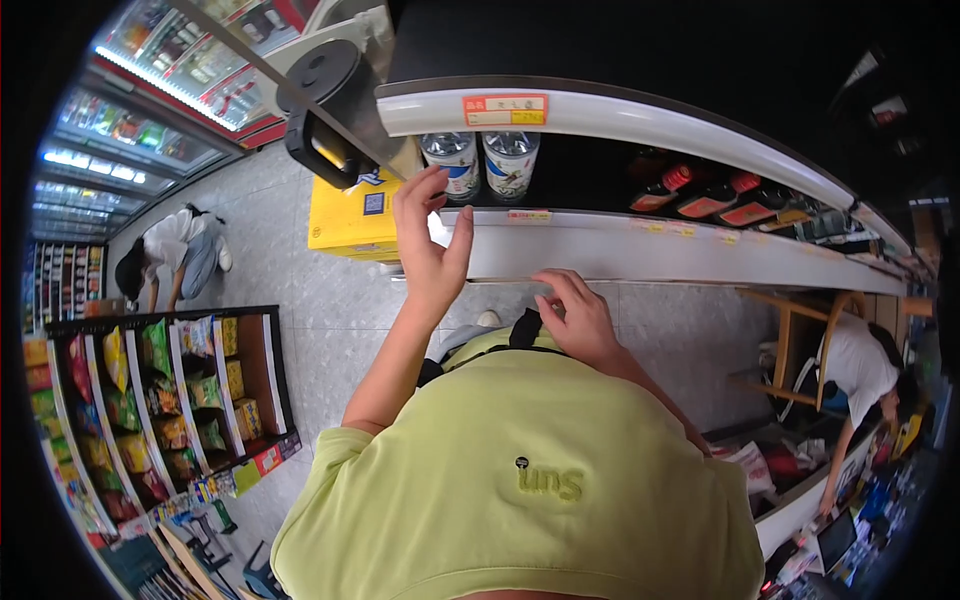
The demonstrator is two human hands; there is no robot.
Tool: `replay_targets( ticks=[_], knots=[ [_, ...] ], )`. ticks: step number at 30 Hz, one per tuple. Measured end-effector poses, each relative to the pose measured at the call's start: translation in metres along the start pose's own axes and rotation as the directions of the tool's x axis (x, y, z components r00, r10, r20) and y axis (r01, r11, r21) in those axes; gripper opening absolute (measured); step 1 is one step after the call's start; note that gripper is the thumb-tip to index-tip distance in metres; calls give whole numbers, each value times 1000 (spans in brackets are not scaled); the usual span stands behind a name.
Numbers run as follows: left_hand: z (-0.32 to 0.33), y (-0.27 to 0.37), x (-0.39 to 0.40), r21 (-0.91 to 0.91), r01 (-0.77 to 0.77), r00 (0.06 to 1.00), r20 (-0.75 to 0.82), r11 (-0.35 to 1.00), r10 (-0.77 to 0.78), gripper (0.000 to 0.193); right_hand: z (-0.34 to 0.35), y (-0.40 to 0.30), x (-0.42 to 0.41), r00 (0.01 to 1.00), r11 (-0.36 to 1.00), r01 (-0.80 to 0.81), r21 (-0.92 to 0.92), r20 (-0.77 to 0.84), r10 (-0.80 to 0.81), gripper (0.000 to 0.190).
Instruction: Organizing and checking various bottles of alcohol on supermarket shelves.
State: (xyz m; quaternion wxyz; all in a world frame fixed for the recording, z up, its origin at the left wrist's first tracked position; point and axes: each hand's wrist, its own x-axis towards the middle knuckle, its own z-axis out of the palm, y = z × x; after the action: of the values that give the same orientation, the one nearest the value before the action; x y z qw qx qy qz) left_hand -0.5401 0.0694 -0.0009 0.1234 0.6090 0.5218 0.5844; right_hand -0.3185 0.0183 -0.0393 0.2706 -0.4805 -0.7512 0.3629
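My left hand (431, 240) is raised at the left end of a shelf, its thumb and fingers apart and nothing in it. Just beyond the fingertips stand two clear plastic bottles with printed labels, a left bottle (459, 176) and a right bottle (510, 166), on the lower shelf (570, 244). Whether the fingers touch the left bottle I cannot tell. My right hand (574, 311) hovers lower, in front of my waist, with its fingers loosely curled and the thumb apart. Nothing shows in it. Above the bottles runs the upper shelf's white edge (600, 120), which bears a price tag.
Left of the shelf are a yellow carton (349, 217) and a dark-lidded container with a black handle (322, 154). Dark bottles with red necks (667, 187) lie tilted farther right. A snack rack (165, 405) and a crouching person (176, 255) are leftward; another person (855, 367) sits rightward.
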Motion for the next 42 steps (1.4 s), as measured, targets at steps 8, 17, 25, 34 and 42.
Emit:
replay_targets(
  ticks=[8,17,25,34,42],
  knots=[
    [-13,-15,1,-62,15,998,59,998,-12,48,20,-9,-14,991,997,-63,48,-118,68,29],
    [-20,-23,1,-92,-6,993,114,996,17,52,38,-22,-24,964,993,-94,65,-243,107,30],
    [-3,-15,8,-92,-105,990,87,990,113,68,31,-17,-21,967,991,-118,60,-218,128,29],
    [26,-23,36,124,-192,981,13,974,192,75,27,-19,-16,986,997,-47,60,-155,55,26],
    [47,-28,45,-25,-40,998,-58,999,38,69,20,-16,-26,980,993,-103,61,-164,112,27]
  ],
)
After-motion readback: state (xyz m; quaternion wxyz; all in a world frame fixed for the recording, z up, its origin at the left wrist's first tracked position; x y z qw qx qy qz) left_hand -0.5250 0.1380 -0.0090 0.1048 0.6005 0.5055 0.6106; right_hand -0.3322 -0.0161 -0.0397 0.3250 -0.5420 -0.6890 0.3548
